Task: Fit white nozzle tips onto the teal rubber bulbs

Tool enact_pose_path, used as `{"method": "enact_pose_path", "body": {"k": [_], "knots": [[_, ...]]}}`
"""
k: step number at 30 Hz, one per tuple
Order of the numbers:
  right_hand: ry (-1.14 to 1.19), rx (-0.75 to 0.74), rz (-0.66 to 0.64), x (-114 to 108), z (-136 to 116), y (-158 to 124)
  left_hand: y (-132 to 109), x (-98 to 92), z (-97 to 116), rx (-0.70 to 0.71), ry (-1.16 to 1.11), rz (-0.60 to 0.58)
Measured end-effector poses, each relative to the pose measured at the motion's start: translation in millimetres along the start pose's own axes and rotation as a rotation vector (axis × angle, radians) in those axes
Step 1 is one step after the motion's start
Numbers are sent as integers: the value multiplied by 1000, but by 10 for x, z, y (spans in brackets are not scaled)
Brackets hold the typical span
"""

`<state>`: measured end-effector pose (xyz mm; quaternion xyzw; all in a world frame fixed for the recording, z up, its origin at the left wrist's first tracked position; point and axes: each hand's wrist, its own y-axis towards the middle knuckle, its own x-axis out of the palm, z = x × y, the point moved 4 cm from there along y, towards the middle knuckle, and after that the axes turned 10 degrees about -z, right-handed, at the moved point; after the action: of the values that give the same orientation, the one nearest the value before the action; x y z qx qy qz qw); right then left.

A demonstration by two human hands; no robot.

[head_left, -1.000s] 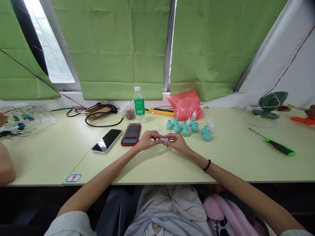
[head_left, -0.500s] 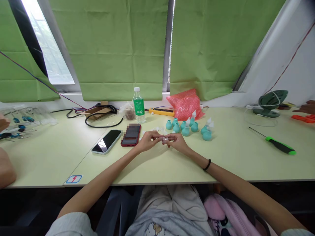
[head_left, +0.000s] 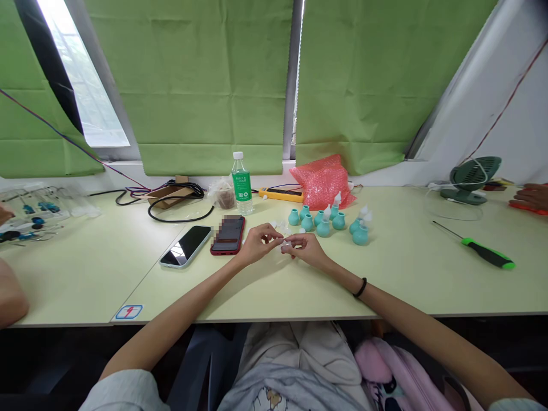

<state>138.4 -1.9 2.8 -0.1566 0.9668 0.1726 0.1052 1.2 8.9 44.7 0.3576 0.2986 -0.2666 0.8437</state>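
My left hand (head_left: 259, 244) and my right hand (head_left: 309, 249) meet over the table, fingertips almost touching. Between them is a small clear plastic piece (head_left: 286, 244), too small to name exactly; my right thumb and fingers pinch it. The left thumb and index finger are pressed together at its left side, and what they grip is hidden. Just beyond the hands stand several small teal rubber bulbs (head_left: 323, 228), some with translucent white pointed tips (head_left: 337, 198). More small translucent pieces (head_left: 280, 225) lie on the table behind my fingers.
Left of my hands lie a red-cased phone (head_left: 228, 235) and a pale phone (head_left: 186, 246). A water bottle (head_left: 242, 185) and pink bubble wrap (head_left: 323, 181) stand behind. At right are a screwdriver (head_left: 488, 252) and a green fan (head_left: 471, 180). Other people's hands (head_left: 535, 196) show at both edges.
My fingertips have shifted slightly around the clear piece, and the left fingers have drawn a little apart from the right. At the far right, another person's hand has moved over the red object.
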Motion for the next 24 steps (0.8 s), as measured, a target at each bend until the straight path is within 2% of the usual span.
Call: {"method": "enact_pose_path", "body": {"k": [5,11,16,19,24], "knots": [[-12,-5,-38,24,-42,-13,-27,14,63,99,82,-11],[40,-17,-47,29,-75,-1,-77,59,91,286,426,11],[73,0,-59,27,-81,0,-101,93,94,350,607,3],[88,7,-81,25,-71,0,-114,97,128,359,613,-20],[78,19,-73,8,-66,9,-110,116,145,352,489,-26]]}}
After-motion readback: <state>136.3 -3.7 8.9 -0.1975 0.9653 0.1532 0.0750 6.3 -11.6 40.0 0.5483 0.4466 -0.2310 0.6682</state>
